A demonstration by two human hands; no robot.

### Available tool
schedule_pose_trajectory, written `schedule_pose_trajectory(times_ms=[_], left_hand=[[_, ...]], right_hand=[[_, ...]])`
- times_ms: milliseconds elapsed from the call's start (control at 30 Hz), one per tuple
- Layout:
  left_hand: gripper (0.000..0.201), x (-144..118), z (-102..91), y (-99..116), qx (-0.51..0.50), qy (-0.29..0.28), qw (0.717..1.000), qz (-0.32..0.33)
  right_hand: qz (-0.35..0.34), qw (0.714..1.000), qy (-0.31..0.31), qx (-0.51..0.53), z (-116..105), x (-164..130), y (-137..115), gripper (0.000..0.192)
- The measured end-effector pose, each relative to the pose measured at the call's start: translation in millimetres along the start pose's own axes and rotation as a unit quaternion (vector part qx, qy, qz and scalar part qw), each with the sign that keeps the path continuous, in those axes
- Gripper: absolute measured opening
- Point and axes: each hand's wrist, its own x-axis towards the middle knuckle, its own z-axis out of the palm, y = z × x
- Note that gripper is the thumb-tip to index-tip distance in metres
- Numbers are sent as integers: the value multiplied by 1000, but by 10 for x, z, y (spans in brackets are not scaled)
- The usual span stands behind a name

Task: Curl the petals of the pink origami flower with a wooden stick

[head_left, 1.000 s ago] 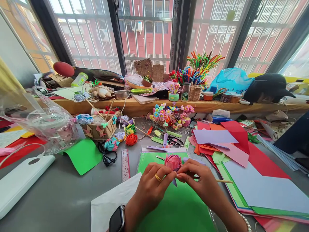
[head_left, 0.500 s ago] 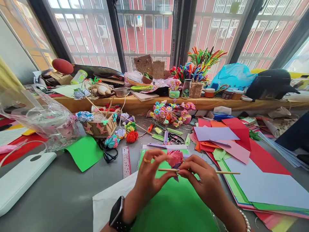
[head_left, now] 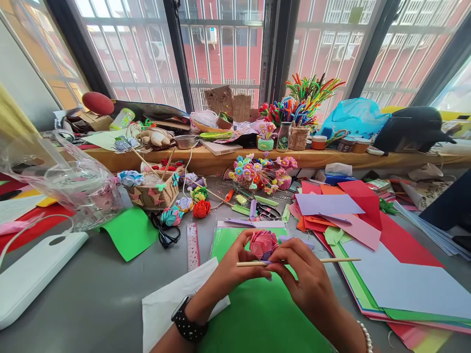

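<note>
The gray tabletop (head_left: pixel 91 294) is big and full of craft things. Along its right edge lies a pile of colored paper sheets (head_left: pixel 368 235). At the near edge, in the middle, lies a green sheet (head_left: pixel 265 314) with a white sheet (head_left: pixel 165 309) beside it. Toward the left edge lies a small ruler (head_left: pixel 192 246).

Above the green sheet, both hands hold one small thing. The left hand (head_left: pixel 230 269) is curled shut around a pink paper flower (head_left: pixel 263 243). The right hand (head_left: pixel 305 279) pinches a thin wooden stick (head_left: pixel 294 262) that lies flat just under the flower, touching it.

To do this part well, I think the left hand should hold the flower softly, so the petals do not get squashed. The right hand should keep the stick straight and move it slowly. Pressing hard could tear the thin paper. Keeping the flower over the green sheet is smart, so a dropped bit is easy to find.
</note>
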Motion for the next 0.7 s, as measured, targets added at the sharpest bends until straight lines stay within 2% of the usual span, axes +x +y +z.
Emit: schedule_pose_trajectory(times_ms=[200,367,467,567,700], left_hand=[[60,-3,17,-43,-115,-34,993,18],[83,-63,8,53,-218,-109,970,-17],[71,-83,27,95,-243,-71,967,-13],[50,-80,44,95,-206,-26,978,-26],[34,-74,51,92,-193,-3,980,-41]], right_hand=[[-3,1000,11,-22,-15,5,6,19],[-8,1000,4,17,-69,27,11,20],[-26,999,-10,30,-70,26,-2,21],[-45,998,-14,30,-41,14,-17,20],[-54,998,-14,30,-6,0,-22,20]])
